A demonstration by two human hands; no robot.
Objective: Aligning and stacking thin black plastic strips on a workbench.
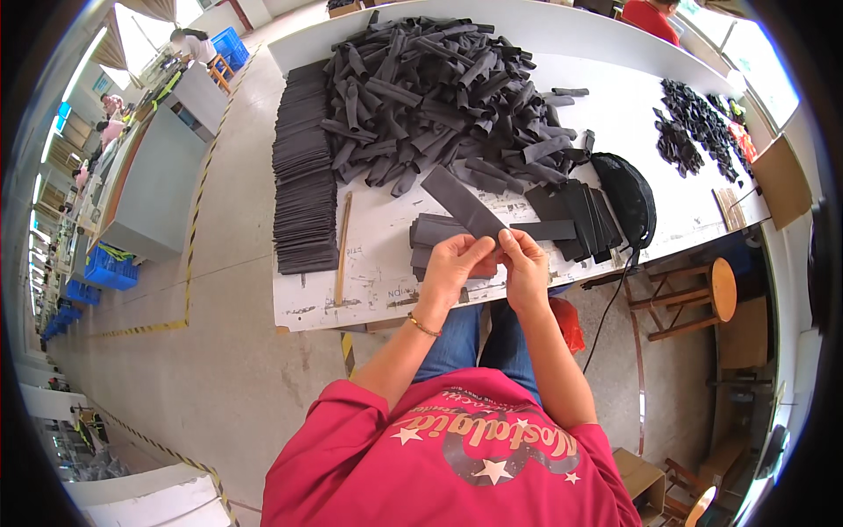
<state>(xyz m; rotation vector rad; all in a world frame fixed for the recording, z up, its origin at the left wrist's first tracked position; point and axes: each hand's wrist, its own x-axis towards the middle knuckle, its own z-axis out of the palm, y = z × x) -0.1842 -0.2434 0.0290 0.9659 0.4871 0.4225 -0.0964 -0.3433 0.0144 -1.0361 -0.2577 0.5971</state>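
A flat, dark grey fabric strip (463, 204) is pinched at its near end by both hands, its far end pointing up and left over the table. My left hand (455, 270) has thumb and fingertips closed at that end. Close beside it, my right hand (525, 268) grips the same end between thumb and fingers. Under and behind the hands lies a small stack of grey strips (430, 231). To the right, a fanned set of dark flat pieces (581, 215) overlaps on the table, near a black rounded fabric item (625, 200).
A big heap of dark folded strips (421, 97) covers the far table. Tightly stacked strips (305, 176) line the left edge, beside a wooden stick (343, 250). Small black pieces (698, 127) lie far right. A wooden stool (722, 290) stands right; a black cord (606, 321) hangs down.
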